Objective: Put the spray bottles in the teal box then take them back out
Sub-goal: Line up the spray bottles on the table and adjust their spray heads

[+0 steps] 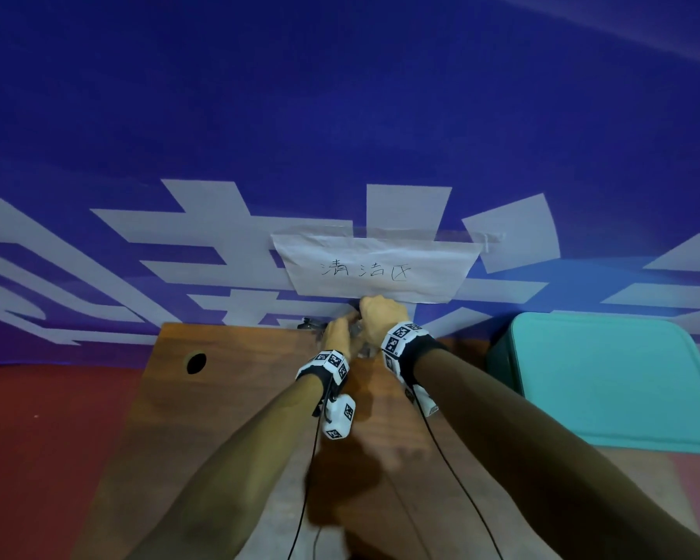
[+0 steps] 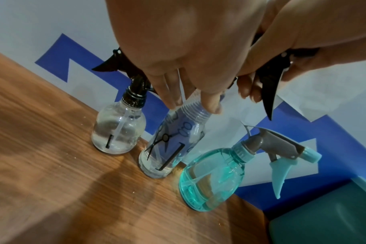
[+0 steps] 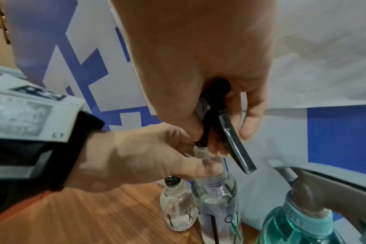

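Note:
Three spray bottles stand in a row at the back edge of the wooden table (image 1: pixel 239 398): a small round clear bottle (image 2: pixel 119 132) (image 3: pixel 178 211), a taller clear middle bottle (image 2: pixel 173 143) (image 3: pixel 217 206) with printed scissors, and a teal bottle (image 2: pixel 213 178) (image 3: pixel 299 227). My left hand (image 1: pixel 338 333) (image 2: pixel 194 105) (image 3: pixel 146 156) pinches the middle bottle's threaded neck. My right hand (image 1: pixel 380 317) (image 3: pixel 230 132) grips that bottle's black spray head (image 3: pixel 236 143) (image 2: pixel 268 92) just above the bare threads. The teal box (image 1: pixel 607 377) (image 2: pixel 324 214) stands right of the table with its lid on.
A blue and white banner (image 1: pixel 340 115) hangs directly behind the bottles, with a taped paper sign (image 1: pixel 372 268) above my hands. The table has a round cable hole (image 1: pixel 196 362) at its left. Red floor (image 1: pixel 37 438) lies on the left.

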`<state>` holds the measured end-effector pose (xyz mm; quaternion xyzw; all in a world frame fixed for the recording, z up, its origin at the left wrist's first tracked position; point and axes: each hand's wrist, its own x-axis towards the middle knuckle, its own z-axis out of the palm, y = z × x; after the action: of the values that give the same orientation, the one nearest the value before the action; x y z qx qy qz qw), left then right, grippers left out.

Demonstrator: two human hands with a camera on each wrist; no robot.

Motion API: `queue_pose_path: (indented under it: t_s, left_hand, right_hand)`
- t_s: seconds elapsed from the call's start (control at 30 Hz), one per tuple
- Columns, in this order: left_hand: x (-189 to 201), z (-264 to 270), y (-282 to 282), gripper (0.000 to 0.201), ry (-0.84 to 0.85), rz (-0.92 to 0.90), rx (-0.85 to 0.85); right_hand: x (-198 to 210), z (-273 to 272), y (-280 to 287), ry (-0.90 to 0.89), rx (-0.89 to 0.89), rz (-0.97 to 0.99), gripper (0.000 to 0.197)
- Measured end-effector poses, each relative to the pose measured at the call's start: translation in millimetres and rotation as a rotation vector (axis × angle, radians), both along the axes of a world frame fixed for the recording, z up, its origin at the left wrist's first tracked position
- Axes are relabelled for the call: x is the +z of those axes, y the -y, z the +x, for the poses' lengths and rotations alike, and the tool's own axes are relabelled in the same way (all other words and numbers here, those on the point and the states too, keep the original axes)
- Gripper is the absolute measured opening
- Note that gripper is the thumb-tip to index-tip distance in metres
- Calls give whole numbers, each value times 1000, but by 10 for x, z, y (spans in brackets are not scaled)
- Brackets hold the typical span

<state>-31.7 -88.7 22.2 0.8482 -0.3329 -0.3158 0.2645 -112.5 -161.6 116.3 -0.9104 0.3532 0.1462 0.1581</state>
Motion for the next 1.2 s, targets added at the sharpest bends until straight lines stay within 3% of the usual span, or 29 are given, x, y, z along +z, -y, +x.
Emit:
queue_pose_path:
  t_s: [0.1, 0.47, 0.6, 0.77, 1.2]
  left_hand:
    - [38, -59, -22, 38, 1, -6, 0]
    - [-56, -103, 0, 20, 134, 39, -42]
    - [-66, -114, 15, 26, 125, 31, -47]
    - [-55, -81, 8, 19, 163, 49, -90]
    - [85, -12, 19, 12, 203, 87, -116]
  right_hand:
    - [-38, 21, -43, -22, 3, -61, 29]
    - [-128, 44, -113, 47, -64, -133, 23]
    - [-131, 24, -104, 71, -114, -112, 23]
    - [-122, 30, -126, 90, -199, -55, 22]
    - [-100, 146, -32, 17, -63, -36, 24]
